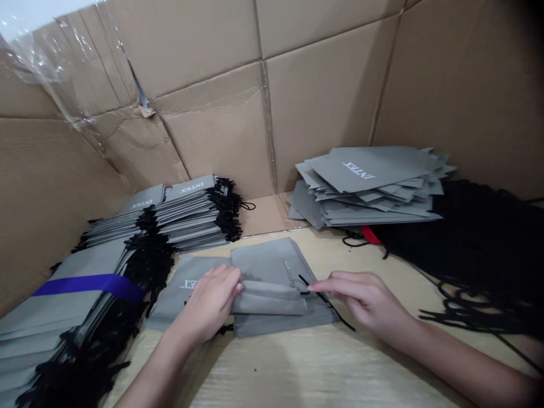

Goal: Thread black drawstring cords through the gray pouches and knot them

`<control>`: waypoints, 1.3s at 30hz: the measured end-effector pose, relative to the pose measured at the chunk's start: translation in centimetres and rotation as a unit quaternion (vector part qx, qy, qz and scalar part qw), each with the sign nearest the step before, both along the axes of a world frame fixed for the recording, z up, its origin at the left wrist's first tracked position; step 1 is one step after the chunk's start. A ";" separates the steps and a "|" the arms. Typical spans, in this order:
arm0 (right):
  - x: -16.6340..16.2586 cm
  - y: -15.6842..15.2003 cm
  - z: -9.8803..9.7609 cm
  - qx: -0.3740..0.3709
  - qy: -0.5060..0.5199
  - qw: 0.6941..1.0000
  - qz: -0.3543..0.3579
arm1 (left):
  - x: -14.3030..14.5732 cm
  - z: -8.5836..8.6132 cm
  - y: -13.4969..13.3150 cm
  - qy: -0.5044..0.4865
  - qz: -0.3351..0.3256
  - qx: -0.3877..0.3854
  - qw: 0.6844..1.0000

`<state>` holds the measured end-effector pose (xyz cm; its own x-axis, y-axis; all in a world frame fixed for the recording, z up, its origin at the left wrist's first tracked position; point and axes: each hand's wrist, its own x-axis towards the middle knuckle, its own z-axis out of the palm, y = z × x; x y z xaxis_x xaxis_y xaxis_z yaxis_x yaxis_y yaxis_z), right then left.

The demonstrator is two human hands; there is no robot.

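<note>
My left hand [216, 297] is closed on the left end of a grey fabric pouch [272, 298], which is raised a little off the flat grey pouches [266, 255] beneath it. At its right end my right hand [361, 294] pinches a black drawstring cord [334, 309] between thumb and forefinger. One piece of the cord points up from the fingers and another trails down to the right. Left of this, partly behind my left hand, lies a grey pouch with white lettering [170, 289].
Stacked grey pouches with black cords [191, 215] stand at the back left. A nearer stack carries a purple band [91, 285]. Back right is a loose pile of INTEX pouches [374, 175], beside a large heap of black cords [476, 249]. Cardboard walls [208, 130] enclose the table [263, 374].
</note>
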<state>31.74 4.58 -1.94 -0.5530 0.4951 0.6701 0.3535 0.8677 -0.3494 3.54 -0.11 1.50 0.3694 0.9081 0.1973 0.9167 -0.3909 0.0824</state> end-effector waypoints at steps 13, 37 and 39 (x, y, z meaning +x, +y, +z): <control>-1.2 -1.2 -0.5 -0.058 -0.045 0.991 -0.111 | 2.0 -0.6 0.3 0.114 0.011 0.060 0.992; -1.9 -2.3 0.1 -0.117 -0.079 0.983 -0.121 | 3.0 -1.5 -0.1 0.150 -0.057 0.170 0.972; -1.9 -2.2 0.1 -0.094 -0.085 0.985 -0.116 | 2.9 -1.4 -0.1 0.149 -0.059 0.176 0.971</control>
